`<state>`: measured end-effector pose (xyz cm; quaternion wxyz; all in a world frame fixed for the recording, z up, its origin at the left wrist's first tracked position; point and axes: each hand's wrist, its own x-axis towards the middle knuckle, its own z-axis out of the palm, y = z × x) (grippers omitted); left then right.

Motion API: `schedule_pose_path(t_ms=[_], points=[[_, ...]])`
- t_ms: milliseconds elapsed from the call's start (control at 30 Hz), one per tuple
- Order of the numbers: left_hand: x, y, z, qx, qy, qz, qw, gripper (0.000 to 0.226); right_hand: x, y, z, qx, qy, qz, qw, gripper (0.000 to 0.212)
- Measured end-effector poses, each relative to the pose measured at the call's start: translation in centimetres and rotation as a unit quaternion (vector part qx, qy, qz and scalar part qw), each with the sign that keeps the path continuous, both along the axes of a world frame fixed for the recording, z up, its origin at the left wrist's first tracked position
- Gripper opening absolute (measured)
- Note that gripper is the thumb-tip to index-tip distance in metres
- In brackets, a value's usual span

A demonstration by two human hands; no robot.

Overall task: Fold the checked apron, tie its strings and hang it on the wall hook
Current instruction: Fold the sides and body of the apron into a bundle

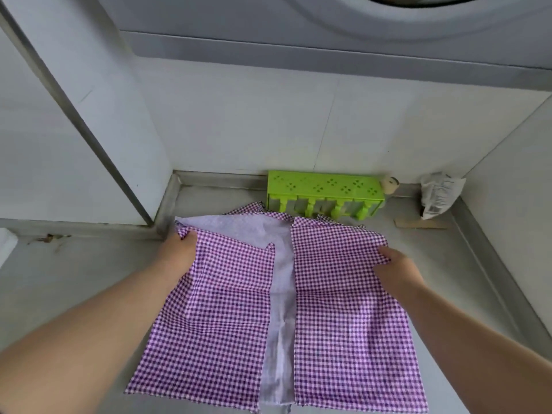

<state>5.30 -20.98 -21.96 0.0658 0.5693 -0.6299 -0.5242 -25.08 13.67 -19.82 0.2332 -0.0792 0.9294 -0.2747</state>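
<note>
I stand over a grey stone tabletop [74, 270] with the purple-and-white checked cotton apron [343, 309] spread flat on it. Its two side panels are folded inward, checked side up, leaving a pale strip of the plain reverse between them.

My left hand [179, 249] pinches the apron's far left corner, fingers curled round a bunched bit of cloth. My right hand [395, 268] grips the far right edge the same way, fingers closed on the fabric. The whole apron lies between my two grips and runs back toward me from them.

To fold well from here, I judge I should keep both grips level, pull the cloth lightly taut, then bring the far edge toward me so the panels stay aligned and the middle gap does not widen. I cannot see the strings or any wall hook.

Beyond my grips, against the wall, stands a lime-green perforated plastic rack [324, 189]. Beyond my right grip leans a crumpled white printed packet [439, 194]; its writing is too small to read.
</note>
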Motion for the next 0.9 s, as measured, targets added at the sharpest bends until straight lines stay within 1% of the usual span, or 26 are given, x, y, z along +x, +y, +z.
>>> schedule_pose_path(t_ms=[33,67,100,133,167,200,233,267,333,367,400,433,467,500,533,567,600,633,700,767,800,833,900], points=[[0.3,-0.6,-1.3,0.01,0.004,-0.011,1.0,0.07,-0.3,-0.1,-0.9,0.025,-0.025,-0.009,0.999,0.053],[0.5,-0.9,-2.2,0.017,0.002,-0.022,1.0,0.072,-0.7,-0.1,-1.7,0.058,-0.03,-0.003,0.998,0.046],[0.5,-0.6,-2.1,0.022,-0.007,-0.034,0.999,0.074,-0.9,-0.1,-2.2,0.112,-0.031,0.003,0.993,0.037],[0.5,0.0,-1.5,0.02,-0.012,-0.048,0.999,0.072,-1.0,-0.1,-2.6,0.134,-0.03,0.003,0.991,0.031],[0.5,0.2,-1.5,0.015,-0.022,-0.062,0.998,0.066,-1.0,-0.1,-2.9,0.156,-0.002,0.033,0.987,0.03],[0.5,0.5,-1.2,0.007,-0.028,-0.073,0.997,0.06,-0.8,-0.1,-3.0,0.189,0.021,0.071,0.979,0.034],[0.5,0.8,-0.9,0.002,-0.03,-0.089,0.996,0.057,-0.6,-0.1,-2.9,0.219,0.029,0.095,0.971,0.044],[0.6,0.6,-1.4,0.003,-0.037,-0.105,0.994,0.059,-0.3,0.0,-2.8,0.25,0.03,0.119,0.96,0.058],[1.1,0.6,-2.1,0.017,-0.065,-0.115,0.991,0.073,0.6,0.1,-2.4,0.29,0.054,0.17,0.94,0.085],[1.5,0.7,-2.6,0.017,-0.089,-0.103,0.991,0.083,0.8,0.1,-2.2,0.294,0.075,0.189,0.934,0.091],[1.8,1.0,-2.9,0.005,-0.119,-0.086,0.989,0.092,1.0,0.1,-2.1,0.299,0.096,0.206,0.927,0.092],[2.1,1.6,-2.7,-0.026,-0.157,-0.081,0.984,0.096,1.2,-0.1,-1.9,0.303,0.116,0.221,0.92,0.089],[2.4,2.4,-2.5,-0.082,-0.197,-0.098,0.972,0.096,1.8,-0.3,-1.9,0.303,0.131,0.237,0.914,0.084],[2.8,3.2,-2.1,-0.161,-0.231,-0.134,0.95,0.094,2.3,-0.7,-1.9,0.287,0.145,0.26,0.91,0.075],[3.2,4.0,-1.9,-0.24,-0.249,-0.184,0.92,0.09,3.1,-1.2,-2.0,0.257,0.157,0.29,0.908,0.064],[3.6,4.7,-1.6,-0.298,-0.25,-0.239,0.89,0.083,4.0,-1.8,-2.0,0.216,0.169,0.325,0.905,0.053],[3.9,5.0,-2.0,-0.325,-0.243,-0.3,0.863,0.076,5.0,-2.5,-2.0,0.181,0.175,0.366,0.896,0.045],[4.0,5.4,-2.1,-0.326,-0.241,-0.354,0.843,0.071,6.0,-3.2,-2.0,0.152,0.177,0.403,0.885,0.041],[4.2,5.8,-3.0,-0.286,-0.259,-0.424,0.819,0.072,8.0,-4.9,-1.9,0.115,0.175,0.468,0.858,0.038],[4.1,6.2,-3.8,-0.26,-0.267,-0.445,0.815,0.079,9.8,-6.9,-2.1,0.102,0.186,0.519,0.828,0.038],[3.9,6.4,-4.1,-0.261,-0.266,-0.447,0.813,0.082,10.5,-7.9,-2.3,0.109,0.187,0.537,0.816,0.039],[3.7,6.6,-4.3,-0.26,-0.268,-0.45,0.811,0.085,11.0,-9.1,-2.5,0.119,0.184,0.544,0.81,0.04],[3.1,6.8,-4.6,-0.265,-0.271,-0.45,0.808,0.09,11.4,-11.1,-2.7,0.133,0.178,0.534,0.816,0.042]])
